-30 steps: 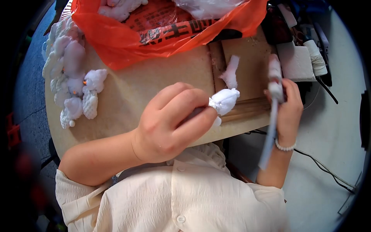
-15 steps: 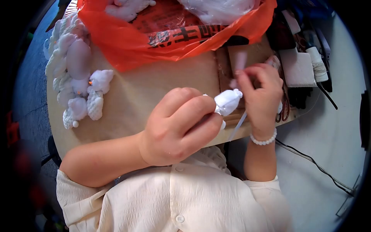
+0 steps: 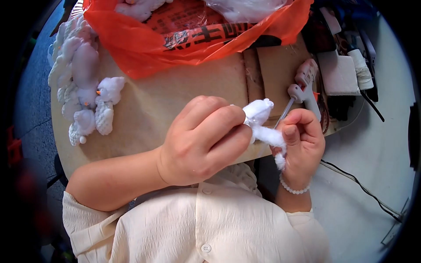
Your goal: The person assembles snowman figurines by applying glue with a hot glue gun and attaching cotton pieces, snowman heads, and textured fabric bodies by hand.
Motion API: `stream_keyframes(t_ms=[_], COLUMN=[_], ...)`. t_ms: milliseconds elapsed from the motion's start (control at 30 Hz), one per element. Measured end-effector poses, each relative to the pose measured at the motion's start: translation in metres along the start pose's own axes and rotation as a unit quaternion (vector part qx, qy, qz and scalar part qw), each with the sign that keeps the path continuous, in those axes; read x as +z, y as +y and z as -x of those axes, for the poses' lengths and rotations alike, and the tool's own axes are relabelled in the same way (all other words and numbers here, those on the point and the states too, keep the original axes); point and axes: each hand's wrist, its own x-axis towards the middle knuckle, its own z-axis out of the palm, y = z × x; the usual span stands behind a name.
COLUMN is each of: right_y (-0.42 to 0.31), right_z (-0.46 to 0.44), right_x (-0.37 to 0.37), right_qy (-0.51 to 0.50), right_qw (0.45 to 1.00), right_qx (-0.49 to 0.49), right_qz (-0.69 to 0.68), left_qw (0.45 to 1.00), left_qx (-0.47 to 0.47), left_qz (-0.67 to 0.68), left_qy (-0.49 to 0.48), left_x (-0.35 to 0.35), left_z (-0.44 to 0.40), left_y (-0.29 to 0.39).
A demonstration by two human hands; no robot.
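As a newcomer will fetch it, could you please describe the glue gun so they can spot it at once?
From the orange bag, go down and right to the brown cardboard. The glue gun lies along its right edge, beyond the right hand. Unlike the white block beside it, it is pinkish, with a translucent stick.

White piece point(image 3: 258, 111) at the left grip point(image 3: 204, 140), white strip point(image 3: 268, 136) at the right grip point(image 3: 305, 142).
Beyond both, an orange-red bag point(image 3: 131, 56) bears black characters point(image 3: 205, 36); left of the left grip, a white figure point(image 3: 106, 107) shows an orange nose point(image 3: 98, 93); beyond the right grip, a pinkish glue gun point(image 3: 306, 73); beneath both, a tan counter point(image 3: 175, 90).
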Motion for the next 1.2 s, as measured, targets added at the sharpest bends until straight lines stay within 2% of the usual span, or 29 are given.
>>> stream_keyframes(t_ms=[67,167,300,400,500,600,733,833,1200], right_y=[0.0,-0.006,0.001,0.008,-0.002,-0.004,-0.007,-0.009,0.002], right_z=[-0.001,0.001,0.003,0.0,0.005,0.007,0.005,0.004,-0.004], right_x=[-0.003,-0.002,0.0,-0.007,-0.005,-0.005,0.001,0.006,0.014], right_qy=[-0.026,-0.017,-0.042,-0.11,-0.064,-0.003,-0.028,-0.036,-0.054], right_qw=[0.999,0.997,0.988,0.962,0.968,0.986,0.994,0.994,0.989], right_qx=[-0.005,0.056,0.059,-0.039,-0.018,-0.052,-0.035,0.005,-0.044], right_qz=[-0.047,0.055,0.135,0.246,0.242,0.156,0.095,0.102,0.129], left_qw=[1.0,1.0,1.0,1.0,1.0,1.0,0.999,0.999,0.998], left_qx=[0.005,0.001,-0.001,0.0,0.0,0.017,0.027,0.033,0.066], left_qz=[-0.004,-0.006,0.002,0.013,0.005,-0.009,-0.019,-0.017,-0.012], left_qy=[0.002,0.0,-0.005,-0.009,-0.01,-0.003,-0.02,-0.02,-0.005], left_x=[0.0,-0.002,-0.003,-0.003,-0.004,-0.003,-0.004,-0.004,0.001], left_z=[0.001,0.002,0.001,0.002,0.001,0.001,0.001,0.001,0.003], left_y=[-0.001,-0.002,-0.002,-0.002,-0.001,-0.003,-0.001,0.002,0.0])
